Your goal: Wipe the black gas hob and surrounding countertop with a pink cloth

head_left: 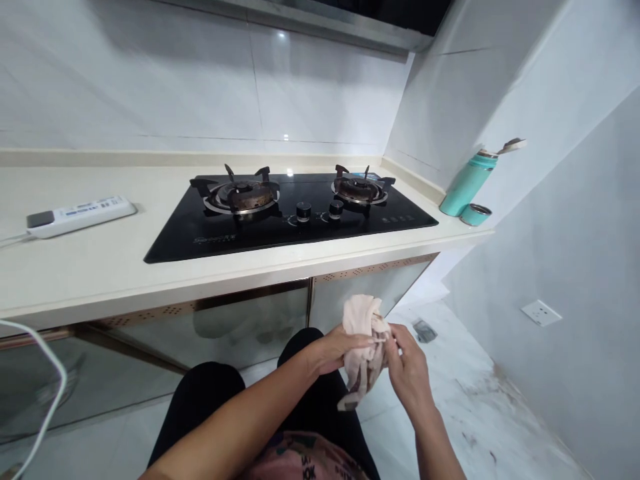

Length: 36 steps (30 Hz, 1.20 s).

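Both my hands meet low in front of me, below the counter edge, around a crumpled pale pink cloth (361, 319). My left hand (333, 350) pinches the cloth from the left side. My right hand (409, 372) grips it from the right, fingers curled into the fabric. The cloth bunches above my fingers and a loose end hangs down between my hands. Straight ahead, a black glass gas stove (280, 230) with two burners and two knobs is set into the cream countertop (100, 263).
A white power strip (80, 215) lies on the counter at left, and its white cable (47, 400) loops down at the lower left. A teal flask (467, 183) and its cap (475, 214) stand at the counter's right end. Glass cabinet doors (240, 327) are below. A wall socket (541, 312) is low on the right.
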### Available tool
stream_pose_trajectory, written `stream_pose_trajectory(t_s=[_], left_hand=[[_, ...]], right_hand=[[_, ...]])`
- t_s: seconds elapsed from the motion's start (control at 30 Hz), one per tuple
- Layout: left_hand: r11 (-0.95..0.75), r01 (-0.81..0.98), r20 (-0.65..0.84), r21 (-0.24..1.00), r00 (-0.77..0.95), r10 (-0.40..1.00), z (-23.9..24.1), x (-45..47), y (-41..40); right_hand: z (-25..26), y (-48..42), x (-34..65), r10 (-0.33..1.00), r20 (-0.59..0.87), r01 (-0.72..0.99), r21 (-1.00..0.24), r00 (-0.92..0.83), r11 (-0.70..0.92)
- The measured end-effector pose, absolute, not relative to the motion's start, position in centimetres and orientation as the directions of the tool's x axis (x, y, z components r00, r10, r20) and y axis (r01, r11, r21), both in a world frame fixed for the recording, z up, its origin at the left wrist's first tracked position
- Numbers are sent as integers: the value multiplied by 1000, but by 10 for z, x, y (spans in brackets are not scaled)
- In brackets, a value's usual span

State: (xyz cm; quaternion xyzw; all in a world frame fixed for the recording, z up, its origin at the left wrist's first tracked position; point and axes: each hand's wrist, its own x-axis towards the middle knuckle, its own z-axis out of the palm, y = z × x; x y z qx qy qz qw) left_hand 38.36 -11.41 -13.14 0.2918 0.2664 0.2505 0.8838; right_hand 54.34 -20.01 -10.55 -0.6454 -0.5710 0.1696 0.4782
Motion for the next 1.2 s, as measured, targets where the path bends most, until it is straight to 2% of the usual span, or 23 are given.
stream_pose_trajectory(t_s=[0.1,0.17,0.27,0.37,0.43,0.5,0.6,0.7,0.8,0.9,1.07,1.2], left_hand=[[705,-285,-379,649,683,624,-144,377,-110],[709,-307,-418,635,636,649,-153,372,-104],[727,-325,-466,605,596,654,-166,367,-97],[755,-317,-497,574,599,628,-173,366,-98],[774,-306,-512,554,608,607,-175,366,-100],[785,-303,-517,541,616,594,-174,366,-99],[767,-332,-501,549,603,620,-171,361,-91],[725,-375,-476,578,566,673,-166,355,-81],[718,-349,-486,602,553,676,-164,353,-82],[745,-232,-511,626,600,616,-159,355,-96],[687,-30,-477,726,697,535,-145,354,-114],[557,83,-450,826,693,564,-140,352,-114]], right_hand=[[-104,-198,555,820,195,365,-931,538,-18],[-105,-194,562,757,93,106,-994,647,31],[-111,-186,566,752,-66,-289,-942,656,169],[-114,-181,563,759,-192,-464,-871,623,160],[-112,-180,563,751,-211,-476,-866,626,153],[-108,-181,569,753,-163,-426,-889,637,167],[-107,-185,587,685,-41,-233,-953,728,191],[-119,-191,601,602,22,-70,-989,798,128],[-132,-194,602,666,-12,-69,-996,746,59],[-132,-192,595,722,-19,-97,-993,691,67],[-117,-183,594,680,6,-116,-984,733,134],[-112,-186,593,681,-3,-69,-995,732,69]])
